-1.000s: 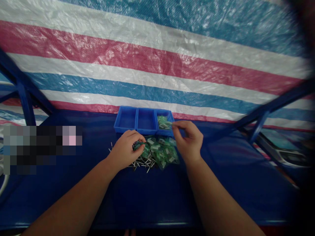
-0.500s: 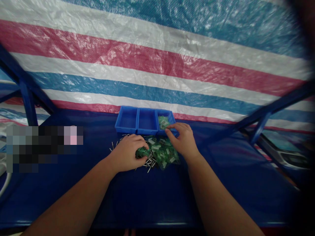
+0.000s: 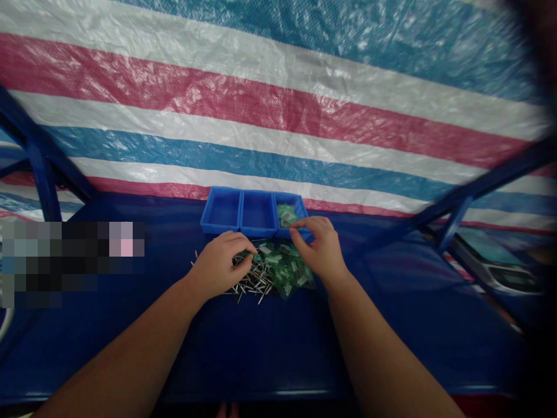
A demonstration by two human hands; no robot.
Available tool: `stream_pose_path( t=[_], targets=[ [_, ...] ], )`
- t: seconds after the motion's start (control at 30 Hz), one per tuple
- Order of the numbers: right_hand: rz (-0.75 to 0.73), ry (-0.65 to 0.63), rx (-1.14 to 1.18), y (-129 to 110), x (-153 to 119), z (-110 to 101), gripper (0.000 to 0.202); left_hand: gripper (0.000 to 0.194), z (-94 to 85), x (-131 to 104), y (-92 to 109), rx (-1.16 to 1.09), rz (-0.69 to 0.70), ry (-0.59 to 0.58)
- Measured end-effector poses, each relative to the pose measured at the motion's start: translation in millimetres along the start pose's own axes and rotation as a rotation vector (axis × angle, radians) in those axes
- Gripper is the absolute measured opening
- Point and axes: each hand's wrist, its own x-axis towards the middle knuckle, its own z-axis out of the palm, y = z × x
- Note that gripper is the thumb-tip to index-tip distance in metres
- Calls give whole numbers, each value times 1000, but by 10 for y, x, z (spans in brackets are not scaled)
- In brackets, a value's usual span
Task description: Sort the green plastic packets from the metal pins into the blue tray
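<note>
My left hand (image 3: 224, 261) hovers over a pile of thin metal pins (image 3: 256, 281), perhaps rivets. Its fingers are curled, with a small gap between thumb and index tip; a bit of green shows there, but I see nothing clearly held. Small green clear packets with pale pieces inside (image 3: 289, 270) lie heaped right of the pins, between my hands. At the front edge of the right-hand blue bin (image 3: 301, 204), my right hand (image 3: 321, 244) has thumb and index tip drawn together. Whatever lies between them is too small to make out. More green packets (image 3: 286, 215) sit inside that bin.
Two more blue bins, a left one (image 3: 221, 210) and a middle one (image 3: 258, 213), adjoin the right one. All stand on a dark blue table (image 3: 261, 348) before a striped plastic sheet (image 3: 261, 128). Blue metal struts rise at both sides. A device resembling a scale (image 3: 509, 276) is at right.
My left hand has shifted slightly left and up, uncovering more pins; the green packet seen in its grasp area no longer shows there. My right hand stays at the right bin's edge.
</note>
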Motion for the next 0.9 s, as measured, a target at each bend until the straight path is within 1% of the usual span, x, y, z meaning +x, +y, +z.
stream_pose_path(
  t=[0.07,0.1,0.17,0.23,0.27,0.37,0.43,0.47,0.5,0.53,0.63,0.67,0.7,0.73,0.77,0.83,0.9],
  targets=[
    [-65,-42,94,-86,-4,-30,12,15,-7,11,-9,-7,-2,133],
    [-106,-88,154,-139,-10,-39,16,15,-11,14,-13,-6,-12,187],
    [-191,-187,273,-257,-27,-37,27,14,-15,16,-12,-14,-32,248],
    [-245,-241,350,-366,-48,-10,36,14,-10,14,4,-45,-27,245],
    [-258,-251,377,-408,-58,8,37,14,-5,12,18,-66,-14,231],
    [-235,-286,415,-460,-75,42,23,11,18,10,65,-115,26,168],
    [-176,-314,403,-432,-71,31,17,11,30,10,82,-120,26,153],
    [-139,-307,386,-402,-64,17,17,12,34,12,83,-114,18,162],
    [-101,-273,361,-364,-54,0,17,14,34,14,80,-106,8,180],
    [-62,-209,328,-319,-41,-17,18,14,33,16,73,-96,-1,204],
    [49,59,181,-156,-4,-38,20,12,23,21,52,-78,-9,246],
    [76,123,124,-95,2,-29,21,12,19,21,50,-77,-8,245],
    [94,154,64,-34,4,-11,23,12,17,21,50,-76,-6,240],
    [103,154,2,24,0,16,24,13,16,19,53,-75,-2,232],
    [104,113,-59,79,-9,49,25,14,16,17,58,-73,2,223],
    [134,4,-158,164,-39,122,29,15,18,13,70,-72,13,211],
    [171,-96,-201,208,-69,183,33,16,19,12,79,-78,18,206]
  ],
)
